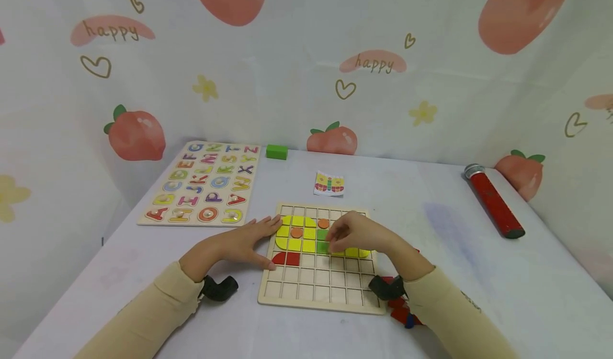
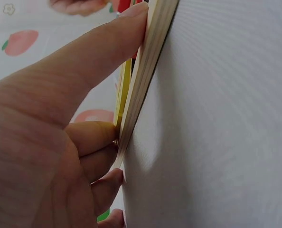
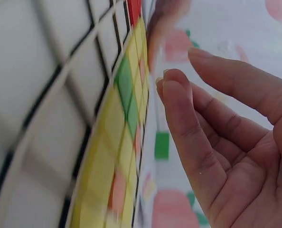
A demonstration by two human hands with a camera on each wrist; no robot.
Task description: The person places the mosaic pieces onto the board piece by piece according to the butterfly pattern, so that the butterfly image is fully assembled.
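A wooden grid board point(image 1: 308, 293) lies flat on the table, its upper cells filled with yellow tiles point(image 1: 308, 234), green tiles point(image 1: 322, 247) and orange discs point(image 1: 296, 232). Below them at the left are red tiles point(image 1: 292, 259), one with a rounded corner. My left hand point(image 1: 241, 243) rests along the board's left edge, thumb and fingers spread; the left wrist view shows the fingertips touching that edge. Over the green column hovers my right hand point(image 1: 361, 235), hiding some of the cells. In the right wrist view its bent fingers point(image 3: 183, 114) stand apart from the thumb, with nothing between them.
A small card with a butterfly pattern point(image 1: 329, 183) lies behind the board. At the back left are an alphabet puzzle board point(image 1: 239, 219) and a green block point(image 1: 276, 152). Loose red pieces point(image 1: 399, 315) lie partly under my right wrist. A red microphone point(image 1: 495, 202) lies far right.
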